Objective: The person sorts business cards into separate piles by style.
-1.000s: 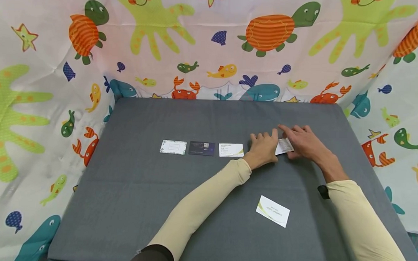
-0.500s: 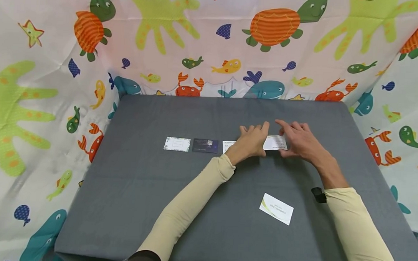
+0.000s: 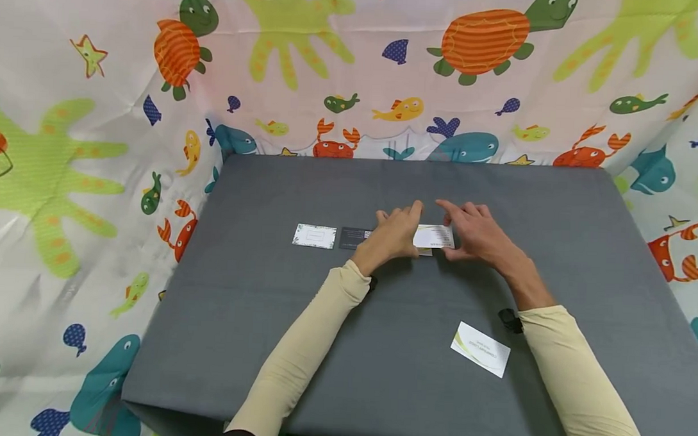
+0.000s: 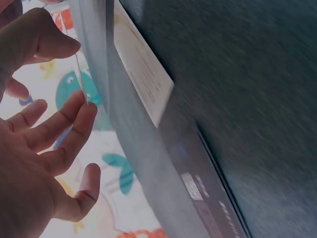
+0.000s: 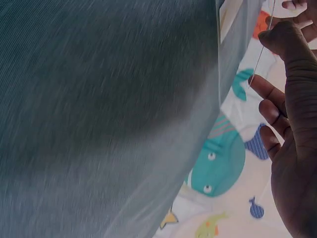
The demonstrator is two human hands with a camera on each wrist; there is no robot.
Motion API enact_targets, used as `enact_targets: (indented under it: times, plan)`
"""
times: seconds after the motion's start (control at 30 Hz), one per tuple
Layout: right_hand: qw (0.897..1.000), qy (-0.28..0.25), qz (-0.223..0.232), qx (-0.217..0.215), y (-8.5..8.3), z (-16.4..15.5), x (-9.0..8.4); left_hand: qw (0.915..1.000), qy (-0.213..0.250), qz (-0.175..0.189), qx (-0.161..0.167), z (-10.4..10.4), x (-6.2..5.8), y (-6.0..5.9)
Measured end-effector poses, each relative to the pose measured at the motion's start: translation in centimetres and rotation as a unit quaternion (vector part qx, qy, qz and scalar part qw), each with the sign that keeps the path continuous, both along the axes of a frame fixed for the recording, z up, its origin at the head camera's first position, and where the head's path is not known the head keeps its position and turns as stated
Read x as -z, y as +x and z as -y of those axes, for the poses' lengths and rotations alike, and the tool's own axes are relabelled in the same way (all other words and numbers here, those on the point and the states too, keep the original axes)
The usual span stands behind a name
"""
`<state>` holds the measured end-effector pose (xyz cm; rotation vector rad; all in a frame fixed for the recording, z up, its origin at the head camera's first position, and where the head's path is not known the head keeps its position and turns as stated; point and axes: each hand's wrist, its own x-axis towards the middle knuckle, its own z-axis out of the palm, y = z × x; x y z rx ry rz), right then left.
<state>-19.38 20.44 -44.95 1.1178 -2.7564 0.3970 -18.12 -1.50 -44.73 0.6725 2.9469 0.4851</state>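
Both hands hold a white business card (image 3: pixel 433 236) by its opposite ends, raised a little above the table. My left hand (image 3: pixel 390 237) pinches its left end; my right hand (image 3: pixel 475 234) grips the right end between thumb and fingers. In the left wrist view the held card (image 4: pixel 80 79) appears nearly edge-on, as a thin line. Underneath lies another white business card with a yellow corner (image 3: pixel 425 252), mostly covered in the head view. A dark business card (image 3: pixel 353 237) is partly hidden behind the left hand. Left of it lies a white card with a leafy border (image 3: pixel 314 236).
Nearer the front, a white business card with a green curve (image 3: pixel 480 349) lies askew on the grey cloth-covered table (image 3: pixel 253 330). A curtain printed with sea animals (image 3: pixel 354 70) hangs around the back and sides. Both wrists carry dark straps.
Both hands have moved left with the card, from right of the row to above the yellow-cornered card. The card has come up off the table and been straightened. The head view has shifted slightly.
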Motion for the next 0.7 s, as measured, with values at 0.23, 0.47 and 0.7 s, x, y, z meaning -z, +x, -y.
enact_targets:
  times: [0.23,0.47,0.7]
  plan:
    - [1.000,-0.008,0.009,-0.021,-0.5,1.9,0.9,0.9998,-0.012,0.014,-0.006,1.8,0.7,-0.2]
    - [0.999,0.002,0.024,-0.026,-0.7,2.6,1.6,0.9994,-0.027,0.021,-0.007,2.6,1.5,-0.5]
    - [0.999,-0.005,0.014,-0.046,-0.9,3.0,2.4,0.9991,-0.032,0.026,-0.011,3.0,1.9,-0.4]
